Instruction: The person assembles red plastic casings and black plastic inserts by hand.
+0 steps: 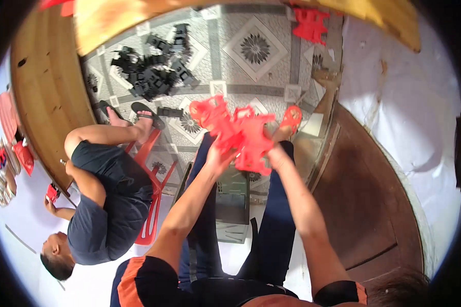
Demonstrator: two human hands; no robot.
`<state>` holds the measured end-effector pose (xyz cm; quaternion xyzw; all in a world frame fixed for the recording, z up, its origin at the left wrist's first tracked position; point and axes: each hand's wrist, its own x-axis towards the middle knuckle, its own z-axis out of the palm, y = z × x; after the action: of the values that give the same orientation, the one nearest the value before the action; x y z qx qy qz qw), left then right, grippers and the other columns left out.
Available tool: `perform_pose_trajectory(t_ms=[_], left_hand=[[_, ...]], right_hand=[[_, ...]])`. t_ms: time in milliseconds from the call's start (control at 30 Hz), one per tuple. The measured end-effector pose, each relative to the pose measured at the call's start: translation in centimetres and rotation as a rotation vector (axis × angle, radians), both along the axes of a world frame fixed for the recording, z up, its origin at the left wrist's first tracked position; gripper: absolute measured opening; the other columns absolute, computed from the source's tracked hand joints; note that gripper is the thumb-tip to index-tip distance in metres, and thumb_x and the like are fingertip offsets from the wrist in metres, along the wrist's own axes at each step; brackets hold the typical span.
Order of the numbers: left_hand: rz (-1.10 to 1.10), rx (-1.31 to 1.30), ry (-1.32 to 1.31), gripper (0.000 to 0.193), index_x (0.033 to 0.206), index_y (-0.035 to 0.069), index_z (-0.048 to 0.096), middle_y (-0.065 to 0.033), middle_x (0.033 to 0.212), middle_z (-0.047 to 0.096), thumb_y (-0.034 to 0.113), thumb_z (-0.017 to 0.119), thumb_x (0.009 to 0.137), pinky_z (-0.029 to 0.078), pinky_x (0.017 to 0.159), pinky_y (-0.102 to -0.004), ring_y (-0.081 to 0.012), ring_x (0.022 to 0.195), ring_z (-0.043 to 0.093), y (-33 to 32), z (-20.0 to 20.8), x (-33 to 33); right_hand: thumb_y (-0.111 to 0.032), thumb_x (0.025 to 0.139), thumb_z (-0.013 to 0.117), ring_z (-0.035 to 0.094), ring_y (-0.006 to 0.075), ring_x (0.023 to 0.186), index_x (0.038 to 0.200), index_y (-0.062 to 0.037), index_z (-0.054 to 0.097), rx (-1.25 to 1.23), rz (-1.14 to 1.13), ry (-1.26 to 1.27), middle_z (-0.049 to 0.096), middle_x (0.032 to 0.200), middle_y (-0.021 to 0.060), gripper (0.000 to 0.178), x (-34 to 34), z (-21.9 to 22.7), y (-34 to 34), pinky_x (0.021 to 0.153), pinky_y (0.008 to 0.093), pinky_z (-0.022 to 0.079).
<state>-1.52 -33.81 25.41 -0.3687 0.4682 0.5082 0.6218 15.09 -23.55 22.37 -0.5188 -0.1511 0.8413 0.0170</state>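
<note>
- Patterned grey-and-white tiled floor (271,77) lies across the upper half; clock positions are read from the middle of the view.
- Several bright red moulded plastic pieces with cut-outs (256,135) are held at the centre, above the wearer's knees; overlap prevents an exact count.
- Left hand (220,155): fingers bent and gripping the near left side of the red pieces; some fingertips hidden.
- Right hand (278,155), just off centre towards 3 o'clock: closed on the right-hand edge of the same pieces; most fingers concealed behind them.
- Loose pile of black moulded plastic pieces (153,77) on the floor, between 10 and 11 o'clock; one single black piece (170,112) lies apart, nearer the hands.
- Further red plastic piece or pieces (311,25) at 1 o'clock.
- Dark grey plastic crate (233,197) at 6 o'clock, between the wearer's legs.
- Co-worker in dark clothing (105,220) seated on a red plastic chair (147,233) at 8 o'clock, one hand holding a small red-and-black object (52,193).
- Brown wooden panel (361,199) towards 4 o'clock.
</note>
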Motion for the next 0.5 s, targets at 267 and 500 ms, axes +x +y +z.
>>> perform_pose_trajectory(t_ms=[267, 500], left_hand=[[0.273, 0.201, 0.14, 0.048, 0.13, 0.012, 0.053, -0.0073, 0.127, 0.06, 0.045, 0.052, 0.096, 0.041, 0.103, -0.0445, -0.0256, 0.118, 0.055, -13.3, 23.5, -10.8], [0.132, 0.631, 0.308, 0.053, 0.127, 0.012, 0.055, -0.0085, 0.136, 0.054, 0.052, 0.056, 0.092, 0.035, 0.11, -0.0494, -0.0282, 0.127, 0.049, -5.6, 42.4, -19.2]], right_hand=[[0.005, 0.075, 0.06, 0.055, 0.0172, 0.118, 0.14, -0.0067, 0.049, -0.049, -0.02, 0.184, 0.056, 0.131, 0.0077, 0.066, -13.1, 24.7, -7.4, 0.099, 0.031, 0.047], [0.01, 0.068, 0.074, 0.038, 0.0255, 0.138, 0.124, -0.0096, 0.066, 0.781, 0.117, 0.18, 0.031, 0.154, 0.0137, 0.059, -20.9, 42.9, -3.8, 0.107, 0.0353, 0.038]])
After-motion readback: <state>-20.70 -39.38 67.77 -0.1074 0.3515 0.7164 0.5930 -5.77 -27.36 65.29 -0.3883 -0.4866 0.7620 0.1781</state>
